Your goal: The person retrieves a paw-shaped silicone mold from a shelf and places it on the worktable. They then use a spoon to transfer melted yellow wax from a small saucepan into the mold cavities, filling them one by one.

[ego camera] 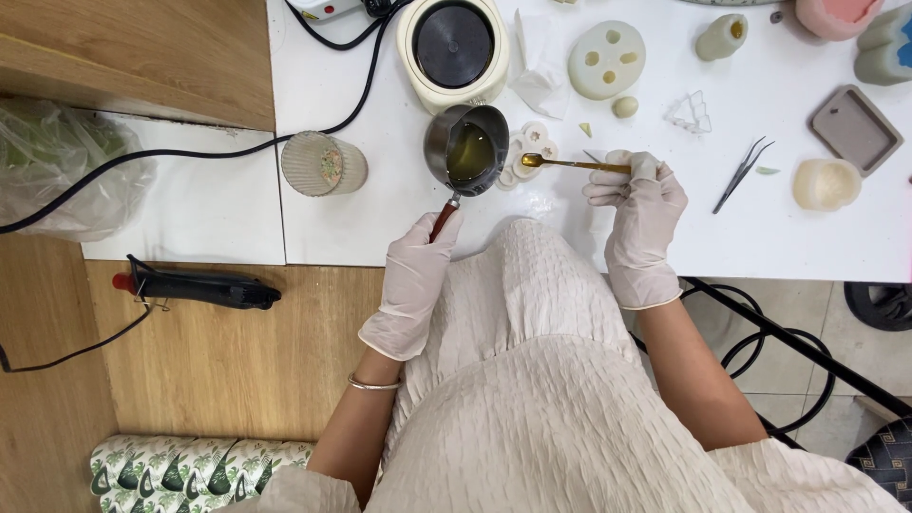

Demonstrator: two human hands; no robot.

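Note:
My left hand (416, 275), in a white glove, grips the reddish handle of a small metal pouring pot (467, 148) filled with yellowish liquid wax. The pot hovers over the white table (380, 204), just left of a small white mould (528, 150) with round cavities. My right hand (642, 214), also gloved, holds a gold spoon (570, 163) whose bowl rests over that mould and carries a little wax. The pot rim and spoon bowl are close together.
A round hot plate (452, 45) stands behind the pot. A ribbed glass (323, 164) sits to the left, tweezers (742, 173) and a pale candle (826, 183) to the right, more moulds at the back. A black tool (199, 287) lies on the wooden floor.

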